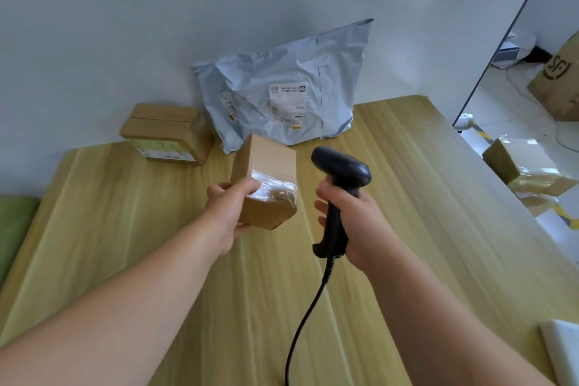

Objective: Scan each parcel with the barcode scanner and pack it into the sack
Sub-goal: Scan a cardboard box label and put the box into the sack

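Beyond the held parcel [266, 178] sit a grey mailer [282, 88] and carton [166, 131].

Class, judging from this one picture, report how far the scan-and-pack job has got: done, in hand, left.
Done: nothing provable; no packed sack shows. In hand: the left hand holds a small cardboard box beside the barcode scanner gripped by the right hand. Left: packing it, plus the grey mailer bag and taped carton waiting on the table.

The brown carton [559, 89] at far right bore the printed mark "SF". The shipping label [286, 105] on the grey mailer bag [332, 72] carried print too small to read.
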Motion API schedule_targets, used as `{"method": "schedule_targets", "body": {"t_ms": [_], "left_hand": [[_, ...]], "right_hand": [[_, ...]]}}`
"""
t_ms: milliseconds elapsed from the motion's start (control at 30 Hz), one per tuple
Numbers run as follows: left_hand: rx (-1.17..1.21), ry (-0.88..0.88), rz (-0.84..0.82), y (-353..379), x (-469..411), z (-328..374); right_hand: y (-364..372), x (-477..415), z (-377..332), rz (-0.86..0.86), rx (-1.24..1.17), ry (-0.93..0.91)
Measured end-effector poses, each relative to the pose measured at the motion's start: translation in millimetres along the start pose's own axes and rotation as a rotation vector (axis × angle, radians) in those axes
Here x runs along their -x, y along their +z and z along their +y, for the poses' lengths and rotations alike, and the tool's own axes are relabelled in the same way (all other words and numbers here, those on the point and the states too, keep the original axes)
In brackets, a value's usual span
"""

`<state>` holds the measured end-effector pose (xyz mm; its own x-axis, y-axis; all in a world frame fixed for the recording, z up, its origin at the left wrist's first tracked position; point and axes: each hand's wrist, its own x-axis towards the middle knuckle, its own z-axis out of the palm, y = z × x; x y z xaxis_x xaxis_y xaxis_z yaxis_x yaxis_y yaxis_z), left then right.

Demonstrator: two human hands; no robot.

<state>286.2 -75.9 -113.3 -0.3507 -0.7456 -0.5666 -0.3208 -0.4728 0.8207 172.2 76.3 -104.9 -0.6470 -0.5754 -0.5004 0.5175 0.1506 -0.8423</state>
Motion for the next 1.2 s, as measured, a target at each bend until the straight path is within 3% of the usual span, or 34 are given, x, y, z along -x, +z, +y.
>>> {"method": "schedule_targets", "body": {"t_ms": [200,400,600,933,1200], "left_hand": [[0.250,-0.107,-0.203,-82,69,7],[0.270,-0.103,-0.328,-180,140,3],[0.076,0.102,-0.188,-276,203,0],[0.107,0.105,-0.379,-391,266,-21],[0.042,0.162,-0.176,-438,282,-6]], "right_hand": [[52,77,0,-0.041,0.057,-0.020],[131,174,10,-0.133,0.070,-0.057],[201,265,35,-0.088,0.211,-0.255],[276,367,72,-0.146,0.352,-0.318],[286,388,52,-0.248,0.427,-0.341]]}}
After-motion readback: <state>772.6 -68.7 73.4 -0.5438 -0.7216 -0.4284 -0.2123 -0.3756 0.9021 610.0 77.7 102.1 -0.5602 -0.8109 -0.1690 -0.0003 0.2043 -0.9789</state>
